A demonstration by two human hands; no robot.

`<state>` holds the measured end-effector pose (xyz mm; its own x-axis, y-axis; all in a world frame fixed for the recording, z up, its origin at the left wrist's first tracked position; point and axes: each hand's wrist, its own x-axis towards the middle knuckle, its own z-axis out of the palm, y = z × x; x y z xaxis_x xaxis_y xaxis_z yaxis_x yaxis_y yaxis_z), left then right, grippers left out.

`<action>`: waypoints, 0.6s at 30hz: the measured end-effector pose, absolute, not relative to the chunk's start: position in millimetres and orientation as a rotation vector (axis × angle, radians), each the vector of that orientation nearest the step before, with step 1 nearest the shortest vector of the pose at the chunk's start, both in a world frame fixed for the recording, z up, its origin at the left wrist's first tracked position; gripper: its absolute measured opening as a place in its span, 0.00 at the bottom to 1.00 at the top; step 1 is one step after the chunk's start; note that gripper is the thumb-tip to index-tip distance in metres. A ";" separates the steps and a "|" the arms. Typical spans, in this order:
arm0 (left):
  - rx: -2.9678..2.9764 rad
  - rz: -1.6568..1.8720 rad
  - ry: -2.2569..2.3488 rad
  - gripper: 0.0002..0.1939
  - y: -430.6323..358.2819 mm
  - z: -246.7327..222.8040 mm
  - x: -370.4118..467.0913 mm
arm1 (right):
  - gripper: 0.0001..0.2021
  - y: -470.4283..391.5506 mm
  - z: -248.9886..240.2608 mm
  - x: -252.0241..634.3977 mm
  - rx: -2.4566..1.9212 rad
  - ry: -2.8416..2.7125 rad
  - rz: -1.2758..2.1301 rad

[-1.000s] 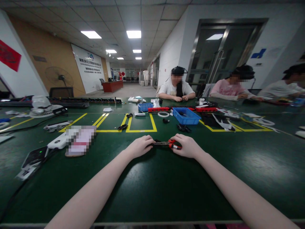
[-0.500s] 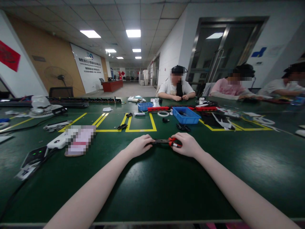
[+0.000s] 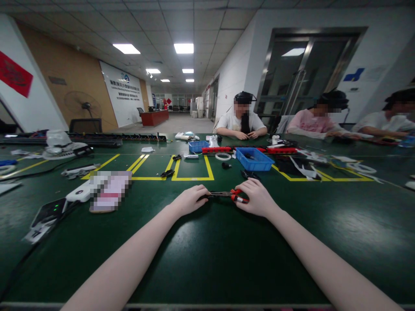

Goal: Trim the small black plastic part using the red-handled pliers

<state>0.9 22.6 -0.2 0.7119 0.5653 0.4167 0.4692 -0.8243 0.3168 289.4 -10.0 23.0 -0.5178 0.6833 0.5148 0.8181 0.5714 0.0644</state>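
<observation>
Red-handled needle-nose pliers [image 3: 235, 195] lie level just above the green table [image 3: 207, 259], jaws pointing left. My right hand [image 3: 256, 196] is closed round their handles, which look slightly parted. At the jaw tips, my left hand [image 3: 191, 201] is pinched on a small dark piece, mostly hidden by the fingers; its kind does not show. Beyond my right hand sits a small black part [image 3: 249, 174], close to a blue bin [image 3: 253, 160].
Several black parts [image 3: 167, 173] and a white ring of tape [image 3: 223, 157] lie ahead. At left are a phone [image 3: 112, 192] and a white power strip [image 3: 79, 193] with a cable. A person [image 3: 241, 121] sits across the table, others at right.
The whole view has shifted slightly downward in the picture. My right fingers have shifted a little on the pliers' handles; both hands keep their grip.
</observation>
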 end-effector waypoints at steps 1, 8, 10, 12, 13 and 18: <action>2.730 0.756 0.831 0.09 22.6 -0.2 0.9 | 0.14 -10.1 23.1 289.6 -1.209 -2.371 -0.418; 2.742 0.753 0.881 0.10 22.8 -1.0 0.7 | 0.14 -11.9 21.6 286.9 -1.197 -2.377 -0.412; 2.749 0.746 0.901 0.09 22.6 -0.8 0.7 | 0.14 -12.1 20.9 285.5 -1.178 -2.386 -0.431; 2.759 0.740 0.907 0.09 22.2 -0.2 0.7 | 0.14 -12.3 20.4 284.1 -1.168 -2.390 -0.445; 2.762 0.740 0.908 0.09 21.9 0.1 0.6 | 0.14 -12.4 20.3 283.5 -1.170 -2.392 -0.448; 2.765 0.742 0.896 0.09 20.7 1.3 0.4 | 0.14 -14.7 20.7 281.5 -1.201 -2.414 -0.428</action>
